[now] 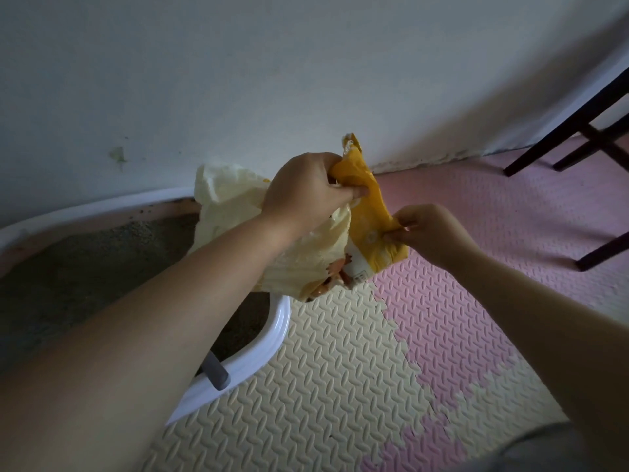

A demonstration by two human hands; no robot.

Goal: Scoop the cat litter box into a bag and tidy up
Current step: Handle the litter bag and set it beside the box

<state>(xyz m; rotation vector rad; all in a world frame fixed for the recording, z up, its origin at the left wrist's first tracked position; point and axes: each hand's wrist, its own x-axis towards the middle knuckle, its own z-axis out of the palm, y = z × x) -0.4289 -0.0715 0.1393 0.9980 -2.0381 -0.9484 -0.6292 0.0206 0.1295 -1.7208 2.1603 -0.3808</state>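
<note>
Closest to the lens, the left forearm (153,318) reaches across the litter box (272,332), a white-rimmed tray filled with grey litter (85,267). The box stands on a cream and pink foam mat (340,386) against the wall. The left hand (306,190) is clenched round a bunched fold near the top of the bag (371,212), and the right hand (429,229) pinches the bag's orange side edge between thumb and fingertips. So both hands grip the bag, which hangs in the air over the far right corner of the box, clear of the floor. It looks like thin printed plastic film, creased and limp, and probably light, since it droops slack with no bulge at the bottom. Film like this likely slides between the fingers, so opposite edges of the mouth seem the best places to hold it and spread it open. Once loaded with litter it would need a hand beneath, and its ragged top edge may tear. A grey handle (216,373), perhaps the scoop's, leans on the near rim.
</note>
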